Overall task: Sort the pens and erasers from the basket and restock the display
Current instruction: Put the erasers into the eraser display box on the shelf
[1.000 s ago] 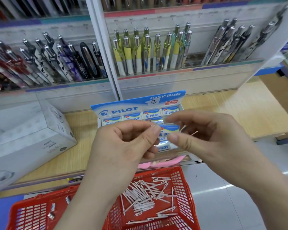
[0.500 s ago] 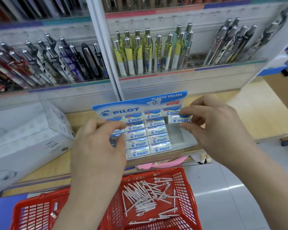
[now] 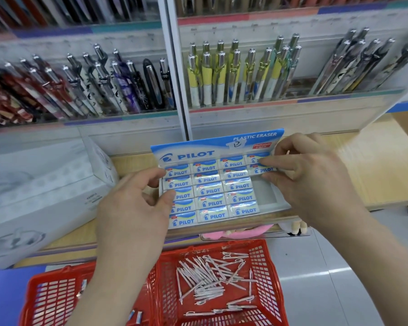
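Observation:
A blue and white Pilot eraser display box (image 3: 218,143) stands on the wooden shelf, filled with several wrapped erasers in rows. My right hand (image 3: 316,182) pinches one eraser (image 3: 265,170) at the top of the box's right column, which is bare below it. My left hand (image 3: 137,208) rests on the box's left edge, its fingers curled round the side. Below, a red basket (image 3: 266,255) holds a heap of white pens (image 3: 210,278) and a few loose erasers (image 3: 137,322).
Racks of patterned pens (image 3: 240,74) fill the display behind the box. A white carton (image 3: 40,196) lies on the shelf to the left. Something pink (image 3: 236,232) sits under the shelf edge. Grey floor lies to the right.
My hands left the space above the basket and went to the box. The right hand has carried an eraser to the right column; the left hand has settled on the box's left edge.

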`<action>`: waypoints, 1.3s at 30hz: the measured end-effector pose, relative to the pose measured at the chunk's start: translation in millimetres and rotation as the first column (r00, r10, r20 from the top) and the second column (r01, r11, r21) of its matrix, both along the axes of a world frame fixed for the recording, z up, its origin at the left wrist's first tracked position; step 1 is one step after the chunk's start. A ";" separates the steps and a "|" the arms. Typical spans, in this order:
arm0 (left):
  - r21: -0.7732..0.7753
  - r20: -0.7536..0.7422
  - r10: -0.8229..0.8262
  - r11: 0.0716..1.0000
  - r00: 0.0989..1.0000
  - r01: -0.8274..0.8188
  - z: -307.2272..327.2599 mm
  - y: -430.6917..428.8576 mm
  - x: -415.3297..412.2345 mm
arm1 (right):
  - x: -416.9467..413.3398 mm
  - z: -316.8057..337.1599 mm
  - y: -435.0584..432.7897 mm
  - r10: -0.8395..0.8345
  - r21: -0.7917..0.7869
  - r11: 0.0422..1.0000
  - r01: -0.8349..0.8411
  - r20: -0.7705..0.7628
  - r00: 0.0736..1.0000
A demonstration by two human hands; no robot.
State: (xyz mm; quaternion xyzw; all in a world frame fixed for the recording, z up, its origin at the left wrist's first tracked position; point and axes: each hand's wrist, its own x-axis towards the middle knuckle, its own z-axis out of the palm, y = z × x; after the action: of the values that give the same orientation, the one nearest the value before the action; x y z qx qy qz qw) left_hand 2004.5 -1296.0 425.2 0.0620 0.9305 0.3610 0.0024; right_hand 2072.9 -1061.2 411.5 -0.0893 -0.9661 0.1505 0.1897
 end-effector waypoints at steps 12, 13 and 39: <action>-0.013 -0.036 -0.121 0.993 0.992 0.121 -5.5 -10.1 1.7 | 9.1 10.4 -13.8 0.010 0.048 0.999 -0.011 0.018 1.000; 0.008 -0.040 -0.130 0.991 0.991 0.130 -5.4 -11.6 3.9 | 11.8 13.6 -17.4 0.007 0.036 0.999 -0.007 0.005 1.000; -0.054 0.375 0.508 0.847 0.775 -0.529 -128.6 -341.4 187.6 | 24.8 -99.0 -332.0 0.665 -0.438 0.745 -0.504 0.547 0.508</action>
State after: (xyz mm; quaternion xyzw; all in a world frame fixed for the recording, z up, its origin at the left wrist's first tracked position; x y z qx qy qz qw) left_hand 2192.1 -1637.3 296.6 -0.2667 0.8832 0.3777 0.0789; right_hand 2097.8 -1393.2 312.5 0.1755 -0.9141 0.2694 -0.2472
